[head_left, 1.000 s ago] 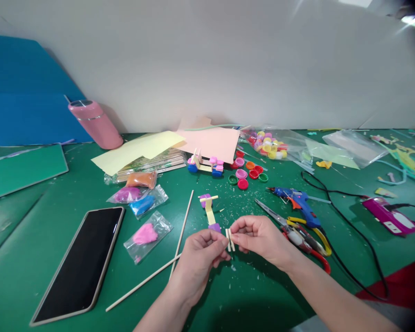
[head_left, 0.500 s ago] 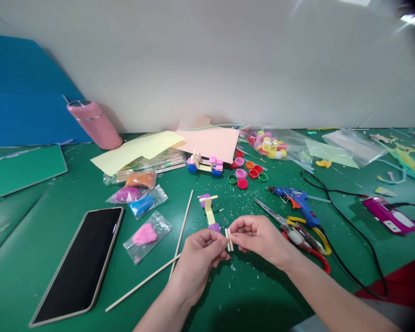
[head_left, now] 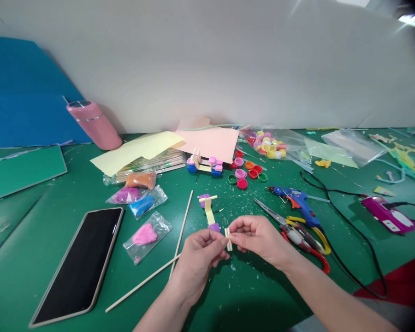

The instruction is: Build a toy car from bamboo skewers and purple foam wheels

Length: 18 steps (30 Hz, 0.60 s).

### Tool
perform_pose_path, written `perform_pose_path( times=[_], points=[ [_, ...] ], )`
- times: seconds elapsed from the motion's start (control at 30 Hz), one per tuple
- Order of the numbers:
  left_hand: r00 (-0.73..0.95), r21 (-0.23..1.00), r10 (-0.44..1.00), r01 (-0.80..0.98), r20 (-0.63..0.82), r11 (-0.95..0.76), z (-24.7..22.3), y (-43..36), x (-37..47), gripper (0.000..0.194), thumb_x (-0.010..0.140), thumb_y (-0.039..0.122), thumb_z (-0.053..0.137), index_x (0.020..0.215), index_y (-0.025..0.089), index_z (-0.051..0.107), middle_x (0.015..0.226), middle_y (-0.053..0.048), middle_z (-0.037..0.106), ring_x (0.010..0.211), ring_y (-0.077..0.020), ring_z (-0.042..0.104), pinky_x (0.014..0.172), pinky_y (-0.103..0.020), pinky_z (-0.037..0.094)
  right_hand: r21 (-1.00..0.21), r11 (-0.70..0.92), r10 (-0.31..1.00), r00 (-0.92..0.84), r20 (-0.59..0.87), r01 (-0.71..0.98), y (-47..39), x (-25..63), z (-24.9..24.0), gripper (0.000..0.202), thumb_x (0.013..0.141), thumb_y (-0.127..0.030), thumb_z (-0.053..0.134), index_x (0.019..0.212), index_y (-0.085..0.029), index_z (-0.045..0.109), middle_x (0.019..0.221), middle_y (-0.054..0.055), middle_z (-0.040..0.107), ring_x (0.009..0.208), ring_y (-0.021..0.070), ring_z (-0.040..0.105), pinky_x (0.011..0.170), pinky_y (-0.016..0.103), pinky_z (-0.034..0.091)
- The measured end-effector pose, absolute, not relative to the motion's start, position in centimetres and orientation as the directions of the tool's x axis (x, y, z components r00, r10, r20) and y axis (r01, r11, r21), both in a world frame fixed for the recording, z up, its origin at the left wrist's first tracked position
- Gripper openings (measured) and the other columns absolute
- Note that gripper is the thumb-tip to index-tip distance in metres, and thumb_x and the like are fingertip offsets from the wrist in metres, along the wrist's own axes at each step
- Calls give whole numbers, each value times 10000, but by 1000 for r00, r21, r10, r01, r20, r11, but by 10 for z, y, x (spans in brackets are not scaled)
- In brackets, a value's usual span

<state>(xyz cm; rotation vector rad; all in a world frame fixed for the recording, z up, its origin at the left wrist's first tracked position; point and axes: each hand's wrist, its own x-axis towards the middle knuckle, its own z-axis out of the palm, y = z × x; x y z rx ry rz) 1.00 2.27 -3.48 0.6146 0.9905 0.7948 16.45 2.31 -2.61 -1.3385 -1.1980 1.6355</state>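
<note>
Between my two hands are short pale wooden sticks (head_left: 228, 240), held side by side and nearly upright. My left hand (head_left: 202, 251) pinches them from the left with thumb and fingers. From the other side my right hand (head_left: 254, 237) closes its thumb and fingertips on the same sticks. Just beyond the fingers lies a small craft model (head_left: 210, 214) with a pale strip, a crosswise stick and purple parts; my left fingers partly hide its near end. Two long wooden sticks (head_left: 141, 283) cross beside my left hand and wrist.
Right of my hands lie scissors (head_left: 269, 211), pliers (head_left: 306, 237) and a blue glue gun (head_left: 299, 203) with its cord. A phone (head_left: 79, 263) and bagged clay (head_left: 147, 235) are on the left. Behind stand a second model (head_left: 205, 167), bottle caps (head_left: 252, 174) and a pink bottle (head_left: 95, 124).
</note>
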Motion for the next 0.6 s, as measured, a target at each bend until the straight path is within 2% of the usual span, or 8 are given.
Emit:
perform_pose_path(
  times=[0.33, 0.6],
  points=[
    [315, 762, 816, -308, -484, 570, -35, 23, 10, 160, 616, 232, 723, 582, 121, 611, 473, 14, 559, 478, -81, 513, 439, -166, 286, -952, -302, 925, -227, -305, 48, 21, 165, -25, 202, 737, -339, 648, 776, -143, 616, 625, -25, 564, 495, 66, 475, 475, 187, 392],
    [312, 776, 827, -304, -468, 553, -34, 22, 9, 170, 617, 234, 723, 569, 114, 612, 475, 7, 565, 456, -64, 471, 430, -163, 271, -973, -230, 939, -254, -231, 37, 18, 164, -24, 190, 740, -338, 641, 683, -158, 622, 579, -45, 527, 512, 76, 440, 484, 189, 342]
  ],
)
